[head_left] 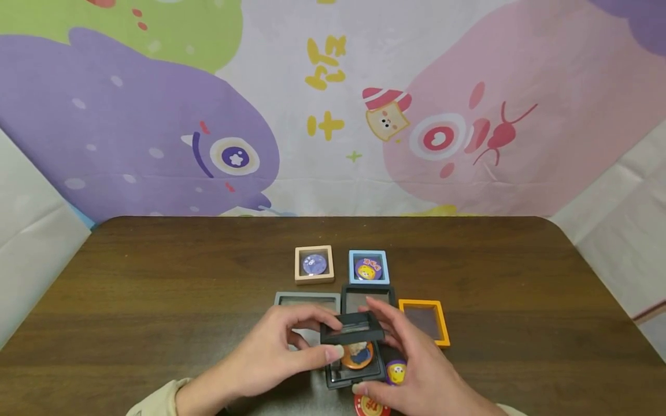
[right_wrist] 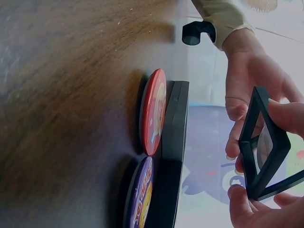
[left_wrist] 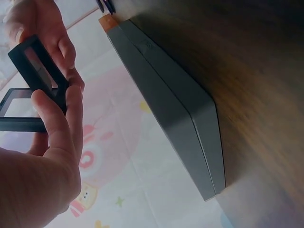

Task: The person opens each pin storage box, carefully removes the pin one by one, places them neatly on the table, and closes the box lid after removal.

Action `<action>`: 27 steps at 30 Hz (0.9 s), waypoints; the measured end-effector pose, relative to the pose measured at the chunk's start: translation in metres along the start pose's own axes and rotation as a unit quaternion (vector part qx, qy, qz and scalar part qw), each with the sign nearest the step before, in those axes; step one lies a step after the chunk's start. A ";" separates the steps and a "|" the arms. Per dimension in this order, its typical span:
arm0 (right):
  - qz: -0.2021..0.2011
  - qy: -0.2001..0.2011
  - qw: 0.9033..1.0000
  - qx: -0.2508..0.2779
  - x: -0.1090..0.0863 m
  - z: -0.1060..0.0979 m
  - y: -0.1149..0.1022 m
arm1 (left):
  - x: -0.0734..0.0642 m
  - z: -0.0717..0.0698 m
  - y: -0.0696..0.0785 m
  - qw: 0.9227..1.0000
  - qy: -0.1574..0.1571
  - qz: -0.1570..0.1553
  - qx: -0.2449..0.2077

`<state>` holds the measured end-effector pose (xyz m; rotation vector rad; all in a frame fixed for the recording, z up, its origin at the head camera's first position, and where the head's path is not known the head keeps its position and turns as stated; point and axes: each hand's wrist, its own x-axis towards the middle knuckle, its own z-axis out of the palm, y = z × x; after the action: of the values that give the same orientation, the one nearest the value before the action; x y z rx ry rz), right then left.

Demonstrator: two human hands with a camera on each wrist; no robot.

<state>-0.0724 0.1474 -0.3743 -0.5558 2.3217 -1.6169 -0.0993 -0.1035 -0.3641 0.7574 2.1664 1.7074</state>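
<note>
Both hands hold a black hinged display frame [head_left: 354, 378] that stands unfolded above the table. My left hand [head_left: 276, 349] pinches its raised half, index finger on top and thumb at the side. My right hand [head_left: 421, 361] grips the other side, with the thumb at the near edge of the lower half. Inside the lower half shows a round orange badge [head_left: 358, 357], partly covered by the raised half. In the right wrist view the frame [right_wrist: 278, 152] is spread apart between the fingers of both hands.
Beyond the hands lie a beige frame [head_left: 314, 281] and a light blue frame [head_left: 369, 282], each with a badge. Nearer are a grey frame [head_left: 307, 295], another black frame [head_left: 368, 288] and an orange frame [head_left: 443, 323]. A purple badge [head_left: 396, 372] and a red badge [head_left: 364, 407] lie beside my right hand.
</note>
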 end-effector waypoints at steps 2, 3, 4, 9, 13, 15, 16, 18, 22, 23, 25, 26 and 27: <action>-0.009 0.001 1.000 -0.004 0.000 0.001 0.001 | 0.000 -0.001 0.001 1.000 -0.001 -0.013 -0.007; -0.012 0.001 1.000 -0.006 0.000 0.001 0.001 | 0.000 -0.001 0.001 1.000 -0.002 -0.019 -0.011; -0.016 0.000 1.000 -0.007 0.001 0.001 0.002 | 0.000 -0.001 0.001 1.000 -0.002 -0.025 -0.015; -0.021 -0.005 1.000 -0.006 0.001 0.001 0.003 | 0.000 -0.003 0.002 0.999 -0.006 -0.037 -0.026; -0.024 -0.005 1.000 -0.018 0.002 0.001 0.003 | 0.001 -0.004 0.001 0.999 -0.006 -0.034 -0.022; -0.027 -0.003 0.999 -0.025 0.002 0.000 0.003 | 0.001 -0.004 0.001 0.999 -0.007 -0.035 -0.024; -0.029 -0.003 0.999 -0.026 0.002 0.000 0.003 | 0.001 -0.005 0.001 0.999 -0.007 -0.035 -0.026; -0.036 0.000 0.999 -0.031 0.002 0.000 0.003 | 0.001 -0.005 0.001 0.999 -0.008 -0.036 -0.028; -0.046 0.002 0.998 -0.036 0.002 0.000 0.003 | 0.001 -0.005 0.002 0.999 -0.011 -0.037 -0.032; -0.047 0.002 0.998 -0.038 0.002 0.000 0.003 | 0.001 -0.005 0.002 0.999 -0.013 -0.036 -0.035; -0.044 0.002 0.998 -0.041 0.002 -0.001 0.003 | 0.001 -0.005 0.002 0.998 -0.015 -0.037 -0.039; -0.042 0.001 0.998 -0.041 0.002 -0.001 0.003 | 0.001 -0.006 0.002 0.998 -0.016 -0.037 -0.041; -0.043 0.000 0.998 -0.040 0.001 -0.001 0.003 | 0.001 -0.006 0.002 0.998 -0.018 -0.037 -0.044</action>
<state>-0.0745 0.1483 -0.3769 -0.6822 2.4033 -1.5655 -0.1025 -0.1072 -0.3604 0.6712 2.0555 1.7260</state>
